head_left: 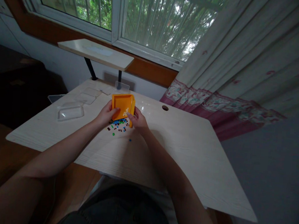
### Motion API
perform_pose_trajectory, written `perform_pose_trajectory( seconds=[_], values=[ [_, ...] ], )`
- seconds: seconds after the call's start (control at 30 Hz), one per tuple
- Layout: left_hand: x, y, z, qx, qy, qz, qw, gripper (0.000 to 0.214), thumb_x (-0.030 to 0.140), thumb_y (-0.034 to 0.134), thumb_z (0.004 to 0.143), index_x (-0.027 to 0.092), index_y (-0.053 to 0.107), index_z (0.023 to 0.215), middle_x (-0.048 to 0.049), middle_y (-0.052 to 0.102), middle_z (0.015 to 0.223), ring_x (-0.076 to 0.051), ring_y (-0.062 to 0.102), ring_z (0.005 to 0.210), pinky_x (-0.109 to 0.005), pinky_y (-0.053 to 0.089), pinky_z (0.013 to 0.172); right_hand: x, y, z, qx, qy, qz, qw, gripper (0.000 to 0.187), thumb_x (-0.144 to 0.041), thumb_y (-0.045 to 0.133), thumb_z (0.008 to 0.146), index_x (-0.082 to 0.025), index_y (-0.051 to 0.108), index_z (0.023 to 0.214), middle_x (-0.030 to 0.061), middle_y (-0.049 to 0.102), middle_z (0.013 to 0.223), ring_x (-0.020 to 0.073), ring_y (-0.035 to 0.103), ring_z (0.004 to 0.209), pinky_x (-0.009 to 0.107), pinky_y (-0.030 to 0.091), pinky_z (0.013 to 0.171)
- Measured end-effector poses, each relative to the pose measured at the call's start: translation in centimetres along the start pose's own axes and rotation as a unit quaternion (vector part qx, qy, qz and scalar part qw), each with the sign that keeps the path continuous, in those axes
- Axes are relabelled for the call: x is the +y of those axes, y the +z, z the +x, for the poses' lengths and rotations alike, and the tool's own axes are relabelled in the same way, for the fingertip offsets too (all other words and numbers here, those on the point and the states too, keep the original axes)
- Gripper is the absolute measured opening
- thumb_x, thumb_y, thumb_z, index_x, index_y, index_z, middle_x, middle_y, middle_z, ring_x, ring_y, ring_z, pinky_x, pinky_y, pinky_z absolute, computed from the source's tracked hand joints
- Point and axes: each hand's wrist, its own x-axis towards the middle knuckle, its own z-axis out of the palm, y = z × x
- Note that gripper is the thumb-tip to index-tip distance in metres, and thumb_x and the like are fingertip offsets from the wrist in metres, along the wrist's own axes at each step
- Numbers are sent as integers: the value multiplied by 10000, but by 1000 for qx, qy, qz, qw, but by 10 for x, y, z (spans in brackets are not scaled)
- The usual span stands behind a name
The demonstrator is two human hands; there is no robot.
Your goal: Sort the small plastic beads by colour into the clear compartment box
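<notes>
The broad pale counter (185,148) carries everything. Above its middle, a yellow tray (121,103) is held with its open face toward the wearer; it looks like thin, stiff plastic, probably light and slightly slick. Its opposite side walls seem the best places to take hold. The left hand's grip (106,114) is clamped on the left wall, thumb inside; the right hand's grip (139,120) is closed about the right side, thumb by a cluster of white bits (126,112). Those look loose and likely to slide if tipped. Just below, small coloured pieces (118,122) lie scattered, likely hard and best pinched singly.
</notes>
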Motion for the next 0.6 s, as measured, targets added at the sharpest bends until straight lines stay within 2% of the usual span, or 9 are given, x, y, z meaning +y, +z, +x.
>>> perform_pose_trajectory(
  seconds=[0.07, 0.17, 0.37, 0.5, 0.6],
  values=[
    [-1, 0, 1, -18, -3, 10, 1000, 536, 329, 684, 791, 191, 513, 1280, -87, 645, 1284, -246, 622, 1148, -414, 512, 999, 0, -2, -8, 5, -8, -39, 999, 717, -575, 684, 794, -257, 463, 1397, 72, 622, 1331, 231, 611, 1208, 400, 531, 1007],
    [-2, 1, 1, -32, 6, 41, 999, 525, 349, 675, 797, 187, 525, 1274, -80, 658, 1242, -247, 627, 1120, -399, 516, 979, 0, -6, -16, 3, -6, -49, 999, 661, -549, 657, 817, -255, 476, 1381, 65, 644, 1297, 230, 644, 1138, 397, 544, 974],
    [-9, -1, 2, -30, 44, 99, 994, 514, 362, 645, 804, 184, 551, 1277, -74, 664, 1185, -255, 600, 1137, -405, 486, 1004, 5, -15, -26, 37, 4, -107, 994, 413, -460, 575, 851, -238, 585, 1200, 45, 700, 1046, 234, 663, 932, 379, 557, 842],
    [-11, -4, 3, -18, 52, 123, 991, 529, 309, 625, 782, 188, 556, 1292, -69, 654, 1207, -261, 586, 1154, -402, 480, 1009, 15, -16, -32, 48, 1, -105, 993, 313, -378, 567, 798, -226, 588, 1072, 28, 668, 920, 212, 620, 861, 336, 544, 767],
    [-11, -6, 2, -10, 54, 123, 991, 535, 265, 605, 756, 192, 564, 1284, -64, 651, 1217, -261, 583, 1154, -404, 481, 1009, 24, -16, -34, 59, 25, -84, 994, 233, -319, 558, 721, -223, 567, 933, -6, 604, 788, 167, 556, 720, 288, 507, 654]
  ],
)
